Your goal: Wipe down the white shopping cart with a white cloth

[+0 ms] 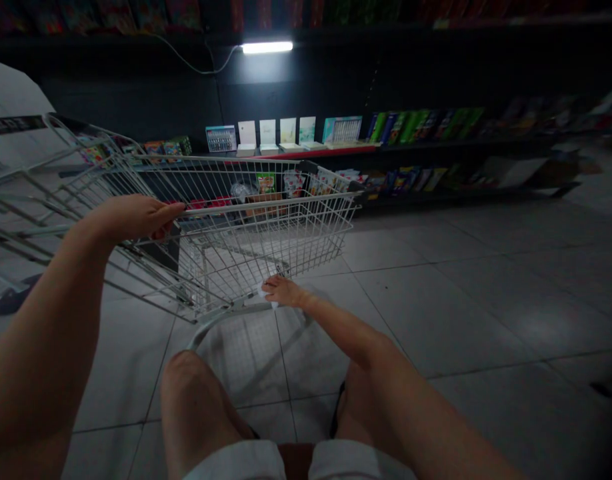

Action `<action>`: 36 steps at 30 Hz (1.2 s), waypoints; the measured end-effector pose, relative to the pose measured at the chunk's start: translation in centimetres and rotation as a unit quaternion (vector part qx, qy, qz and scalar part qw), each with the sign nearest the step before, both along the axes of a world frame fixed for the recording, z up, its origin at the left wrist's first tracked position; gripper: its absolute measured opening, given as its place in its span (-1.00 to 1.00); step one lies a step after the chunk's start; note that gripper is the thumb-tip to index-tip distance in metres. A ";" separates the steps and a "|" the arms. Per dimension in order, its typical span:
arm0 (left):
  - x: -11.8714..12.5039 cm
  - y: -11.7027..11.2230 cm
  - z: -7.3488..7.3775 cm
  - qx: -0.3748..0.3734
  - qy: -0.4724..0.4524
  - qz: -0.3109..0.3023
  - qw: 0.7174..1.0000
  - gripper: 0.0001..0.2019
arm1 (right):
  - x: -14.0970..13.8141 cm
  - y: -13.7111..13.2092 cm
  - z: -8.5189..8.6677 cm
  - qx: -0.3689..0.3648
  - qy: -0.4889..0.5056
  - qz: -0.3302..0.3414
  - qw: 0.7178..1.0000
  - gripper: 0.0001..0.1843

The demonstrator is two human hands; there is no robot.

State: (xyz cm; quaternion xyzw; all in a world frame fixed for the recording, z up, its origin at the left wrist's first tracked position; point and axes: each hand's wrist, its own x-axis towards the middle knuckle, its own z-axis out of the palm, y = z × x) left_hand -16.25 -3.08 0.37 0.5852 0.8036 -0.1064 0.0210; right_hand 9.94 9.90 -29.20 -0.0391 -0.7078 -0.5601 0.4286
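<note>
At 10 o'clock, L hand point(133, 218) clenched round top rail of wire shopping cart point(286, 233), long axis running approx 9 to 3. R hand point(282, 291) at 12, on cart's lower near edge by white scrap point(266, 295); grip unclear. L hand nearer top rail.

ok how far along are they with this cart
Done: hard to tell; nothing inside the wire shopping cart stands apart from shelf goods seen through its mesh. In hand: the left hand grips the cart's top rail; the right hand is at its near end, by a white scrap. Left: pale cards stand on the shelf.
</note>
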 end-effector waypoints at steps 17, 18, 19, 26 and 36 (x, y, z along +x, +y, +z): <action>-0.9 0.2 -0.1 0.008 -0.010 -0.023 1.000 -0.22 | 0.7 2.2 2.9 -0.163 0.032 0.033 0.986 -0.77; -0.9 0.2 -0.1 0.009 -0.012 -0.020 1.000 -0.22 | 1.2 1.2 1.9 -0.131 0.038 0.007 0.991 -0.72; -0.8 0.2 -0.1 0.010 -0.014 -0.018 1.000 -0.23 | 1.6 0.5 1.3 -0.105 0.046 -0.014 0.993 -0.65; -0.9 0.3 -0.1 0.008 -0.013 -0.013 1.000 -0.23 | 2.3 1.9 6.8 -0.182 0.041 0.063 0.980 -0.78; -1.6 -0.1 -0.2 0.001 -0.023 0.002 1.000 -0.22 | -4.6 2.6 18.5 -0.463 0.009 0.112 0.879 -0.57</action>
